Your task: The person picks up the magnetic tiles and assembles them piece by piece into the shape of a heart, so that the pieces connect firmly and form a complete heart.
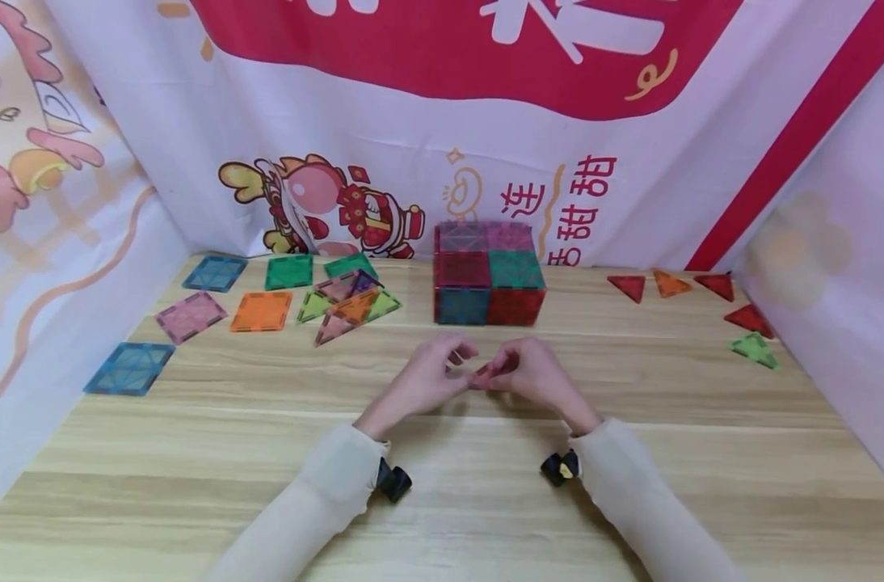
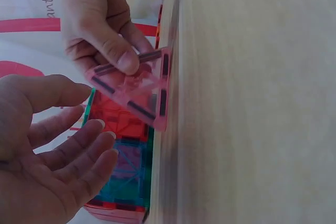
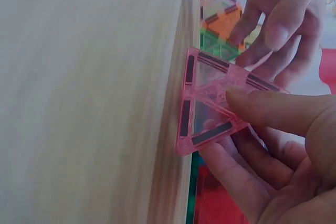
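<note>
A pink translucent triangle magnetic tile [image 3: 212, 103] is pinched between the thumb and fingers of my right hand [image 1: 532, 372]. Dark magnet strips line its edges, and one edge is right at the tabletop in both wrist views. My left hand [image 1: 431, 376] is just left of the tile, fingers spread and slightly bent, with nothing in its grasp. In the left wrist view, a gap shows between the left fingertips [image 2: 107, 136] and the tile. Directly beyond both hands stands a block of square magnetic tiles [image 1: 489, 279], with blue, red, green, purple and pink faces.
At the left lie loose square tiles, among them blue [image 1: 131, 369], orange [image 1: 262, 312] and green [image 1: 289, 272]. A cluster of overlapping triangle tiles [image 1: 355, 307] is beside them. Several red, orange and green triangles [image 1: 751, 319] lie far right. Printed cloth [image 1: 384, 121] hangs behind the table.
</note>
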{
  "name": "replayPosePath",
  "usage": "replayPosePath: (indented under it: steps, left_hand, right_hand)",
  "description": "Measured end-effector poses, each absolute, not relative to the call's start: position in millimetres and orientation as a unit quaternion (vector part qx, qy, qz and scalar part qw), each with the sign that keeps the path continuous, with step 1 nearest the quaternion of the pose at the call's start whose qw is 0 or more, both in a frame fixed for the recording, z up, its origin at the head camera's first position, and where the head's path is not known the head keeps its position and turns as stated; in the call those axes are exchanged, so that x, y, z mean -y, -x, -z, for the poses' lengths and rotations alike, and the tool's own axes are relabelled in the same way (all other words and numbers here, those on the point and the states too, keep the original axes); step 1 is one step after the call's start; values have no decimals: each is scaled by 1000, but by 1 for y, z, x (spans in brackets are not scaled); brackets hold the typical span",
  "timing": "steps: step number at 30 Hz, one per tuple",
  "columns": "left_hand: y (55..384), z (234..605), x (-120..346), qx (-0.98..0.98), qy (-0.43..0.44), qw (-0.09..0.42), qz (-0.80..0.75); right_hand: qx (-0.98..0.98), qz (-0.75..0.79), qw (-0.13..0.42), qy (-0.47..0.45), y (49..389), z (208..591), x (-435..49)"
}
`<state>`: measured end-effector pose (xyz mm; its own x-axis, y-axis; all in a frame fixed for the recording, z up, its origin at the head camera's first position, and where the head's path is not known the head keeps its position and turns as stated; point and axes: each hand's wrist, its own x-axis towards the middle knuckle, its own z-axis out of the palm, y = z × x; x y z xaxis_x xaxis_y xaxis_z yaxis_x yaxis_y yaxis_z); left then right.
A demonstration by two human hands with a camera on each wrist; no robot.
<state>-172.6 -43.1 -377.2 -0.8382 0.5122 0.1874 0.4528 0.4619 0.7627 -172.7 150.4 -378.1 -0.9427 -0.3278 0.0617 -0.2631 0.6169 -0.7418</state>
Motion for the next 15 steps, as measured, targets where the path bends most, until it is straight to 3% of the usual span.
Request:
replayPosePath:
  steps: [15]
  left_hand:
    - [175, 385, 48, -867, -259, 52, -423]
  right_hand:
    - [-901, 394, 23, 179, 170, 381, -119]
